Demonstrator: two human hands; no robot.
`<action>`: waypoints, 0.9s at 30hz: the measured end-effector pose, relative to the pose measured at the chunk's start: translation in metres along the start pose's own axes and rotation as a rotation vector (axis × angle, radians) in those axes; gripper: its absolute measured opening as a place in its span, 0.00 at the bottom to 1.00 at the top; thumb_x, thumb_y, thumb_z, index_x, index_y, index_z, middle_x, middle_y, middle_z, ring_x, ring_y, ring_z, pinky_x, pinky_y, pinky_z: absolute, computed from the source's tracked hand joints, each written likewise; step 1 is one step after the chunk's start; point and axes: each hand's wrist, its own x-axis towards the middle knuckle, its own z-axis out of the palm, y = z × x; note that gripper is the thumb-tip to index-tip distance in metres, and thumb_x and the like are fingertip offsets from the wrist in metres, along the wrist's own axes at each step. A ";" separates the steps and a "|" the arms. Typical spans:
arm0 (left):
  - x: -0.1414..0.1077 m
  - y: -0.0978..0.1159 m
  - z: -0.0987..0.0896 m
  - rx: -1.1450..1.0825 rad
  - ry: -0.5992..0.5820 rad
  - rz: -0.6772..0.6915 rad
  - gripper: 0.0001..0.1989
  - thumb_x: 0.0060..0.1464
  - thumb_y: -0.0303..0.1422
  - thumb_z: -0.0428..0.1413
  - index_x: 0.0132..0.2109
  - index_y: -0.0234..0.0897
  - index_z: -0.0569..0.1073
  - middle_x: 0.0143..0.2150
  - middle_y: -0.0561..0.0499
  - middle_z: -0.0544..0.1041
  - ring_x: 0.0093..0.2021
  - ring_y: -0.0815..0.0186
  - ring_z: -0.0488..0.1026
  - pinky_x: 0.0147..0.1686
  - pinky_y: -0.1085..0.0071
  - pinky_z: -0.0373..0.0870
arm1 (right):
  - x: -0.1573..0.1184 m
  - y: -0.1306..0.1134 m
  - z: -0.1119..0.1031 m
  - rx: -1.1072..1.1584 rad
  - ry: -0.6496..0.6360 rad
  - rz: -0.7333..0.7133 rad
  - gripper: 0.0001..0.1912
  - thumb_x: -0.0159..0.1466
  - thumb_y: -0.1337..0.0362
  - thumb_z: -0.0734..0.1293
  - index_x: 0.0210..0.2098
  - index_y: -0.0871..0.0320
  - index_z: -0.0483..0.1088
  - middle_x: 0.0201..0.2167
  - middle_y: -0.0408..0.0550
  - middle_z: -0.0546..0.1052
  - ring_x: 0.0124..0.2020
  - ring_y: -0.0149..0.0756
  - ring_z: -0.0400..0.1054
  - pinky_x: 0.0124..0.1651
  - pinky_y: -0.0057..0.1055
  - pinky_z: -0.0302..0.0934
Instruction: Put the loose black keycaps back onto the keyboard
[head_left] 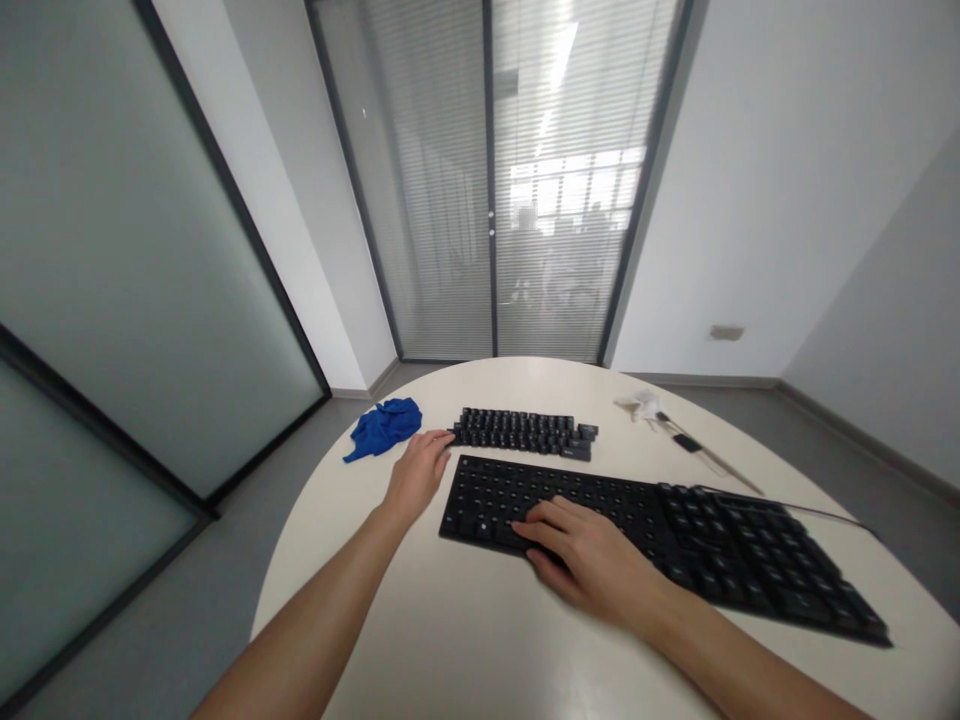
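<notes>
Tabletop (450, 630): round, cream, bearing keyboard (484, 490) | floor (232, 570): grey | walls (787, 180): white | blinds (427, 250): lowered

The left hand (420, 472) and right hand (585, 555) are bare, with slender fingers (541, 532). The left forearm (322, 615) and right forearm (712, 635) are bare as far as they show, slim at the wrists (394, 512) and broadening smoothly toward the lower edge of view.

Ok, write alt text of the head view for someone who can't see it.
A right hand rests on a black keyboard with its left part uncapped, while the left hand is at the left end of black keycaps laid in rows just beyond it. A crumpled blue cloth lies to the left on the pale table; a glass partition stands beyond.
</notes>
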 end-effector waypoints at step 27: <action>-0.003 0.023 -0.057 -0.532 -0.520 -0.099 0.12 0.59 0.35 0.57 0.47 0.37 0.81 0.47 0.46 0.82 0.46 0.58 0.77 0.48 0.65 0.70 | 0.002 -0.002 -0.005 0.036 -0.012 0.002 0.17 0.67 0.68 0.63 0.53 0.55 0.74 0.43 0.52 0.77 0.44 0.42 0.70 0.47 0.39 0.69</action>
